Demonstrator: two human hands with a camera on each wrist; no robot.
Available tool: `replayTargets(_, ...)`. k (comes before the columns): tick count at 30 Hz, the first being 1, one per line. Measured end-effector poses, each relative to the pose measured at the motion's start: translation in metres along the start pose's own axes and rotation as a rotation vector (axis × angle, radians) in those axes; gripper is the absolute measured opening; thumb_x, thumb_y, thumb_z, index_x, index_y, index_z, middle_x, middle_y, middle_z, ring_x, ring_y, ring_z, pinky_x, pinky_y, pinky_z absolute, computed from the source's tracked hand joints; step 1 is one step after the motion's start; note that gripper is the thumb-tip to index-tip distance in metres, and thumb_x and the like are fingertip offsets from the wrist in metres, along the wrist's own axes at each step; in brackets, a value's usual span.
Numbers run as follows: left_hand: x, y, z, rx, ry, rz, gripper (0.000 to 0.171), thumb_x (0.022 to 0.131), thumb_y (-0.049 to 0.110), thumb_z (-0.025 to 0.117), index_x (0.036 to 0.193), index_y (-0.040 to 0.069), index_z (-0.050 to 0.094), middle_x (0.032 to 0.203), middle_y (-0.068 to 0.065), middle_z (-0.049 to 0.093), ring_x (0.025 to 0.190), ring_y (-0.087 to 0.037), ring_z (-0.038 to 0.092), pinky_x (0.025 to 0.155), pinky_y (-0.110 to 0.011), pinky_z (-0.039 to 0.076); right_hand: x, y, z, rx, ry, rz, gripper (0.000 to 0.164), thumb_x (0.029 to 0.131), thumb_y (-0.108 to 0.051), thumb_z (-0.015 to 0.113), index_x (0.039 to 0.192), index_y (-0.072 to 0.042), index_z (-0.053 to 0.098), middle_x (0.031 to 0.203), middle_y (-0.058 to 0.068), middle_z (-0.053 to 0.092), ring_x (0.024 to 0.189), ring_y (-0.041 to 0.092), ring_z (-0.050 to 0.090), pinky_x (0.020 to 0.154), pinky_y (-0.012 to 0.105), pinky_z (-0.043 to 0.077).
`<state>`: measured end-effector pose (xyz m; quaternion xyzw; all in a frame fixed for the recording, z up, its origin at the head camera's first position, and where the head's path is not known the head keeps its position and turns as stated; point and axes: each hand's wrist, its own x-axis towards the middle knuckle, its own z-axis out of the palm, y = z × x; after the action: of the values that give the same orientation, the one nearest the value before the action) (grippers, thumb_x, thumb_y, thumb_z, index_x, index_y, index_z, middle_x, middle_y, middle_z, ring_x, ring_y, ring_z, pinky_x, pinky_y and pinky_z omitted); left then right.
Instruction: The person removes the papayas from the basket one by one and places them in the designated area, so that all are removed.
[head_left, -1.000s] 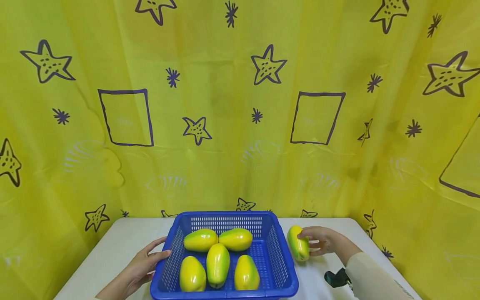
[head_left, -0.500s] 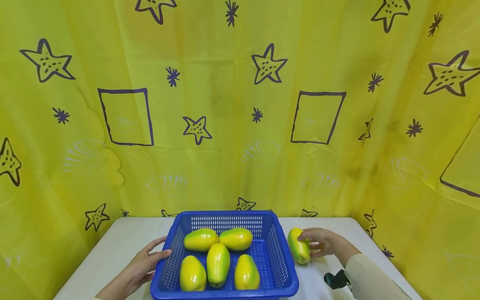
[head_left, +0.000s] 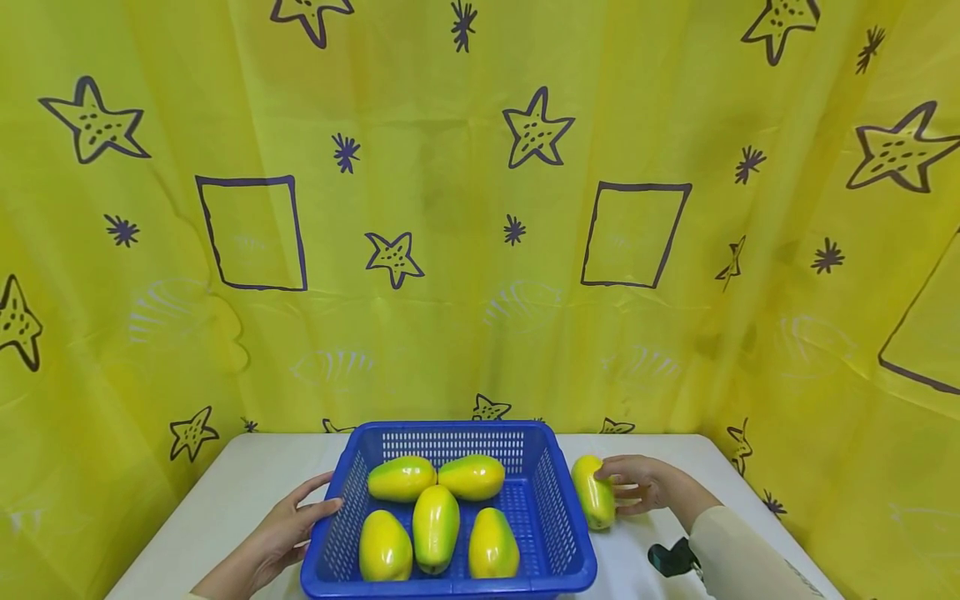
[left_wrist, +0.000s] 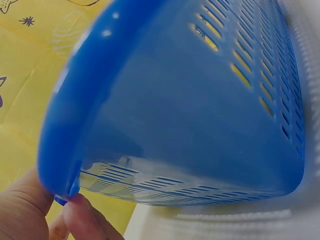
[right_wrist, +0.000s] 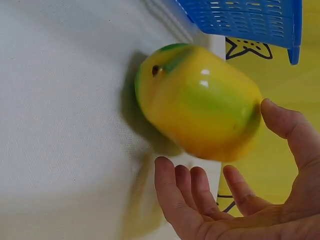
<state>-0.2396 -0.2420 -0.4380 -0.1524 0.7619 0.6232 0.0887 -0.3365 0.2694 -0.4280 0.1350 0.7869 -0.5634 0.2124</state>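
Observation:
A blue plastic basket (head_left: 550,572) holds several glossy yellow-green papayas (head_left: 436,530) that lie apart or end to end on its floor. At its left side my left hand (head_left: 287,523) grips the rim, thumb over the edge; the left wrist view shows the thumb and a fingertip pinching the rim (left_wrist: 75,115). Another papaya (head_left: 594,493) lies on the table just right of the basket. Beside it is my right hand (head_left: 642,483), fingers loosely bent and spread. In the right wrist view the thumb tip meets one end of this papaya (right_wrist: 200,100), while the other fingers stand off it.
A white table (head_left: 202,517) carries everything. Yellow curtains (head_left: 450,333) with dark star drawings close in the back and both sides. Near my right sleeve lies a small dark object (head_left: 671,558) on the table.
The papaya outside the basket has shifted slightly left, toward the basket wall, while my right hand has barely moved. My left hand and the basket stay where they were.

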Motion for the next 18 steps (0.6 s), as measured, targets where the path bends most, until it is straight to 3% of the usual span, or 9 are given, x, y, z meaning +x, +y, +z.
replayTargets(5, 0.001, 0.0, 0.0, 0.0, -0.004, 0.001, 0.079, 0.088, 0.036, 0.073, 0.151, 0.014, 0.03, 0.115, -0.016, 0.066, 0.089, -0.022, 0.068, 0.077, -0.039, 0.061, -0.001, 0.0, 0.0, -0.001, 0.005, -0.012, 0.069, 0.087, -0.017, 0.072, 0.142, 0.005, 0.037, 0.125, 0.028, 0.05, 0.111, 0.041, 0.054, 0.085, 0.049, 0.058)
replayTargets(18, 0.001, 0.001, -0.001, -0.003, -0.018, 0.002, 0.077, 0.09, 0.035, 0.071, 0.15, 0.011, 0.03, 0.119, -0.024, 0.063, 0.09, -0.024, 0.069, 0.077, -0.043, 0.061, -0.013, -0.017, -0.004, -0.082, -0.02, -0.101, 0.074, 0.09, -0.021, 0.069, 0.146, 0.008, 0.03, 0.138, 0.029, 0.049, 0.124, 0.047, 0.047, 0.091, 0.051, 0.055)
